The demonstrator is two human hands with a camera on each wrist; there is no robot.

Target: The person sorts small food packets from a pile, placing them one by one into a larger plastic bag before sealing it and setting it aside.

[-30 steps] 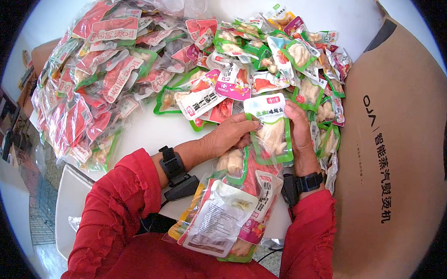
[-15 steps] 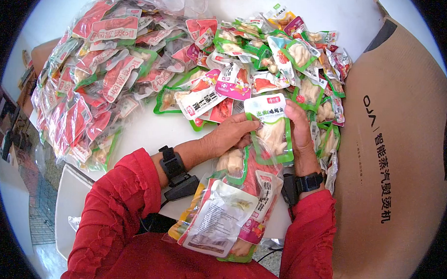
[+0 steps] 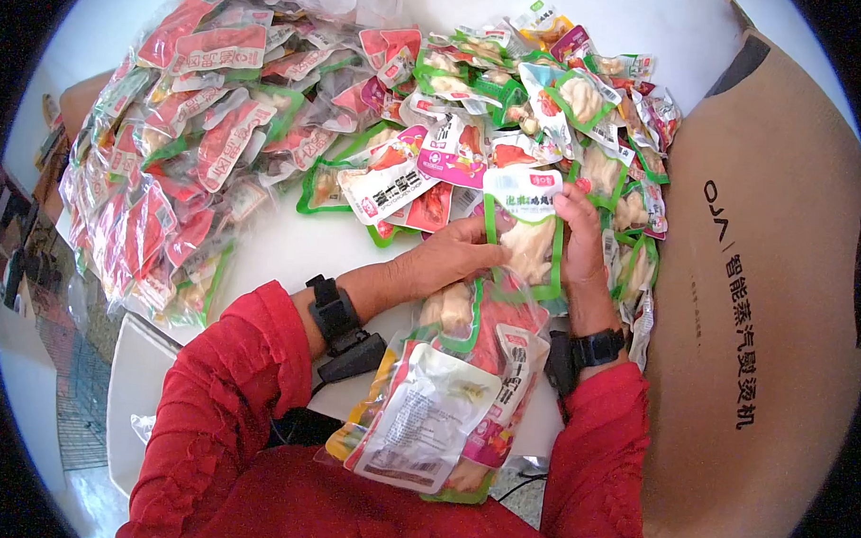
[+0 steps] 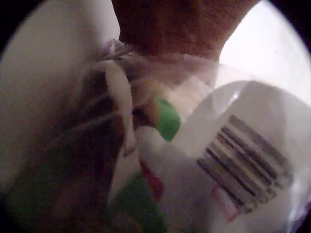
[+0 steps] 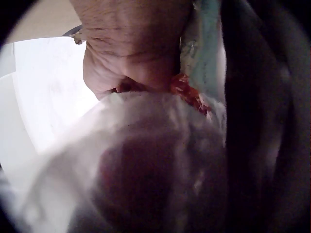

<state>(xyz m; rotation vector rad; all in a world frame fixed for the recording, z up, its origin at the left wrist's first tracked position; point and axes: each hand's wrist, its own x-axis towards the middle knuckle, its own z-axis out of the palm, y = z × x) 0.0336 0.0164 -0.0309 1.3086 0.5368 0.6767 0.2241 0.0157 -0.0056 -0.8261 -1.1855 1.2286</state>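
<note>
In the head view a green-edged packet with pale food in its clear window stands upright between both hands. The left hand pinches its left edge, thumb in front; the right hand grips its right edge. Below them hangs a clear bag holding several packets, with a white-backed packet on its near side. Where the bag's mouth meets the hands is partly hidden. The left wrist view shows clear plastic and a barcode close up; the right wrist view shows the right hand above blurred plastic.
Loose packets lie heaped behind the hands. At the left is a large clear bag full of red and green packets. A tall cardboard box stands along the right side. The white table shows between the heaps.
The held packet has turned slightly, from tilted to nearly upright, and sits a little further right and higher. The left thumb has shifted lower along its edge. The view has moved slightly.
</note>
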